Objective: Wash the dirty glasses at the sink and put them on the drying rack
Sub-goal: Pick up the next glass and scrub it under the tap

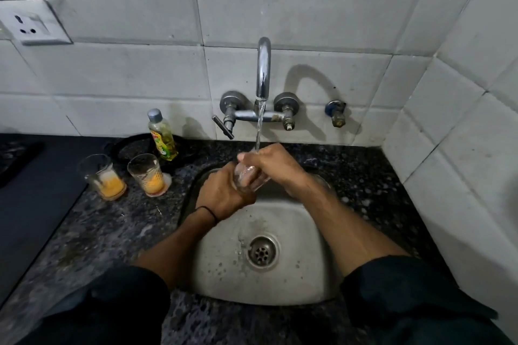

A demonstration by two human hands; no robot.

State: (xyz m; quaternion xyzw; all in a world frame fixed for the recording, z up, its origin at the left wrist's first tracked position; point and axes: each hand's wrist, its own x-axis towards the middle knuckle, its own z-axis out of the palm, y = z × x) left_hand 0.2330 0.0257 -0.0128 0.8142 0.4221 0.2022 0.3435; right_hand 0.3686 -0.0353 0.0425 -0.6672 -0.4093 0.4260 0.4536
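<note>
Clear glass (pixel 249 178) tilted under thin tap (pixel 263 70) stream, over rounded steel sink (pixel 302 274). Left hand (pixel 224 194) grips base; right hand (pixel 273 164) curls round rim. Two orange-smeared tumblers (pixel 147 175) upright on speckled granite counter (pixel 117 230).

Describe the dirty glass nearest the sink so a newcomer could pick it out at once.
Find the steel sink in the dark speckled counter; two glasses with orange dregs stand on the counter off its left rim. The one meant is the glass nearer the sink, just in front of the yellow soap bottle; the other glass stands farther left.
</note>
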